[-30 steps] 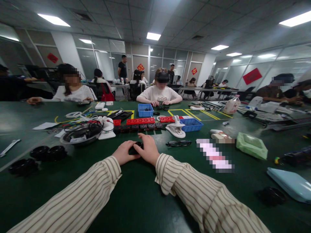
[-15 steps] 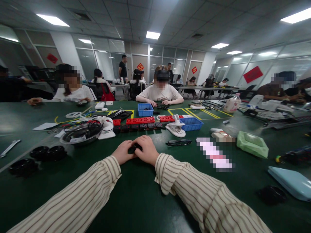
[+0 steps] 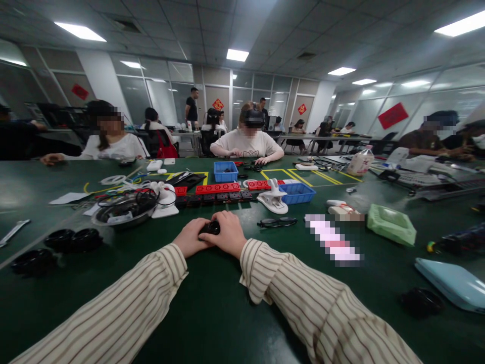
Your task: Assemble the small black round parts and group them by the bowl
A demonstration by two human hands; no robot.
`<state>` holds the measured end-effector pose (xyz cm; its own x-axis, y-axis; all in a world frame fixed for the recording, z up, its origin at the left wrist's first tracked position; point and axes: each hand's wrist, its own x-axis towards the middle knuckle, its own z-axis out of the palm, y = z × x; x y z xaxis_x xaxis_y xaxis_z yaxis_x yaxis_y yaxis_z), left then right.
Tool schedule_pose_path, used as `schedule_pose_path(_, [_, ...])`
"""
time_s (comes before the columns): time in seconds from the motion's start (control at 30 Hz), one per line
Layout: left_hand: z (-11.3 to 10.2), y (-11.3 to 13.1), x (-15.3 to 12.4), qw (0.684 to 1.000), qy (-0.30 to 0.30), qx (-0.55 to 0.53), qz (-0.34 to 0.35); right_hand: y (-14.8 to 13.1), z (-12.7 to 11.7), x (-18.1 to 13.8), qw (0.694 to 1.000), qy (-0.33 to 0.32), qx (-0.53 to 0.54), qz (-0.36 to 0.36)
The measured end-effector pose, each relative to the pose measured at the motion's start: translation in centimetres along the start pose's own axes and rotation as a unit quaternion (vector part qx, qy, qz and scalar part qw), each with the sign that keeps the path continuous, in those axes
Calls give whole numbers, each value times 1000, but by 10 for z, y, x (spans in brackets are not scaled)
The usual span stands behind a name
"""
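Observation:
My left hand point(image 3: 192, 237) and my right hand point(image 3: 226, 232) meet on the green table point(image 3: 212, 313), both closed round a small black part point(image 3: 210, 228) held between them. Only the top of the part shows above my fingers. Striped sleeves cover both forearms. Just beyond my hands runs a row of red and black socket strips point(image 3: 217, 192), and a pair of black glasses point(image 3: 278, 222) lies to the right.
A metal bowl point(image 3: 122, 211) of cables stands at the left, with black round parts point(image 3: 71, 238) nearer. Blue bins point(image 3: 299, 193), a white clamp point(image 3: 272, 200), a green tray point(image 3: 391, 225) and a light blue case point(image 3: 452, 283) lie around. Other people sit across the table.
My right fingers have curled in over the black part and both hands have lifted it slightly, so more of it shows now. My arms have stayed in place.

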<state>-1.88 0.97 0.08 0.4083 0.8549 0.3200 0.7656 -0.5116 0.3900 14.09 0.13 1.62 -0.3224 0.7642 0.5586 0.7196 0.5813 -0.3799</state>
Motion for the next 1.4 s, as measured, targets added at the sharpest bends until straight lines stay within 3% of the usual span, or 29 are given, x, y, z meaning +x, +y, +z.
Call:
schedule_pose_path(0.37, [5,-7,2,1000,-7,13,-2,-6,-9,-4,990,-40,64,-117])
schedule_pose_path(0.7, [0,0,0,999,15,-26,14,-2,-3,-1,999,30,15,-7])
schedule_pose_path(0.83, [2,-3,-1,1000,8,-8,14,0,1,0,1000,14,-3,-14])
schedule_pose_path(1.1, [6,-9,1,1000,-2,11,17,-4,-7,-3,989,-35,65,-127])
schedule_pose_path(1.4, [4,-6,1,999,15,-26,24,-4,-6,-2,998,42,47,-31])
